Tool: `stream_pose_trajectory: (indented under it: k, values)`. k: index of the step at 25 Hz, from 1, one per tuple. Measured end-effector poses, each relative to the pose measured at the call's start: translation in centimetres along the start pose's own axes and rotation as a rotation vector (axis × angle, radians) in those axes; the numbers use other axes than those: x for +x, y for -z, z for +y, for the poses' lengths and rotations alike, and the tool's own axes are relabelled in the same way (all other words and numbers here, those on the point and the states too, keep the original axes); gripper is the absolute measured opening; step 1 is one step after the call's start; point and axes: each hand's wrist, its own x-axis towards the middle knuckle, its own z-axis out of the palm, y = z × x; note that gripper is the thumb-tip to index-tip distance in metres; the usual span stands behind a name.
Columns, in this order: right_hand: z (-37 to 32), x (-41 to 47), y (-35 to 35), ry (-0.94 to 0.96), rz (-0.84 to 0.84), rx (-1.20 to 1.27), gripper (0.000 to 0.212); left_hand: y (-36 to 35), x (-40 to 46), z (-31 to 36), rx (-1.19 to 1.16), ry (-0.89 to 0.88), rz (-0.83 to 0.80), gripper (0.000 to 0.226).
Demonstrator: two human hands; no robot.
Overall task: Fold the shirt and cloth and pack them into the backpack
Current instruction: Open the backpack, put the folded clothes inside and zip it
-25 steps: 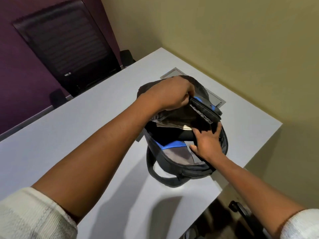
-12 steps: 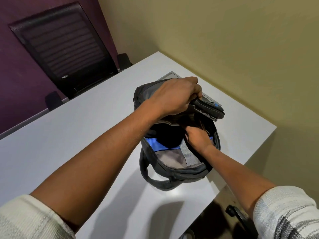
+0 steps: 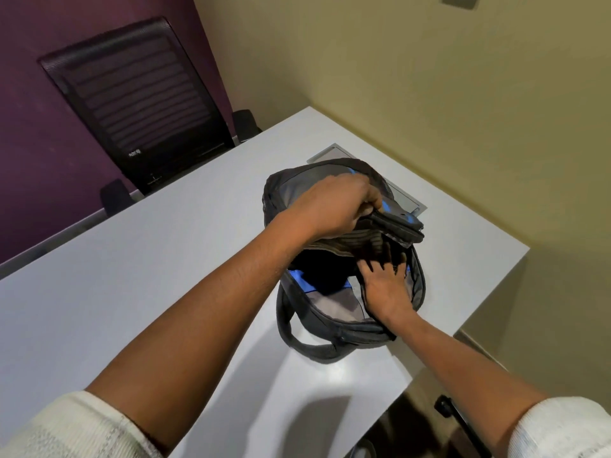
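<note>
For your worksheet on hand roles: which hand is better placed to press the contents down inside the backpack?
Right. The right hand is already in the backpack opening; the left hand grips its flap.

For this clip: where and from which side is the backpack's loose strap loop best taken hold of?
Grip the strap loop at its arched middle, coming from the near-left side of the backpack. It stands off the bag over the white table, leaving a gap for fingers, and both hands are elsewhere.

My right hand's fingers [image 3: 385, 259] vanish into the dark backpack [image 3: 334, 328]; whatever lies inside is hidden. My left fingers curl out of sight under its flap [image 3: 396, 223].
</note>
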Motion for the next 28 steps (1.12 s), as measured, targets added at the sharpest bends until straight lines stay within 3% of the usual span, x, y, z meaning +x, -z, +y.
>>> stream_pose_trajectory:
  k: [3, 9, 14, 22, 24, 28]
  values:
    - [0.2, -4.3, -0.4, -0.006, 0.077, 0.118, 0.066, -1.6, -2.0, 0.4, -0.097, 0.056, -0.025, 0.021]
    - [2.4, -10.6, 0.1, -0.202, 0.094, 0.277, 0.053, -8.1, -6.3, 2.3, -0.272, 0.185, -0.131, 0.02]
    - [5.5, -9.8, 1.6, -0.413, 0.144, 0.417, 0.037, -14.0, -9.4, 2.6, -0.326, 0.279, -0.173, 0.014]
    - [6.4, -4.3, 2.7, -0.37, 0.111, 0.493, 0.033, -16.7, -15.8, -1.5, -0.328, 0.35, -0.292, 0.014]
    - [6.6, -3.2, 2.6, -0.369, 0.085, 0.517, 0.033, -16.3, -16.2, -1.4, -0.373, 0.321, -0.228, 0.006]
    - [7.8, -0.9, 2.2, -0.38, -0.03, 0.653, 0.041, -15.4, -14.2, -0.2, -0.3, 0.243, 0.167, 0.015]
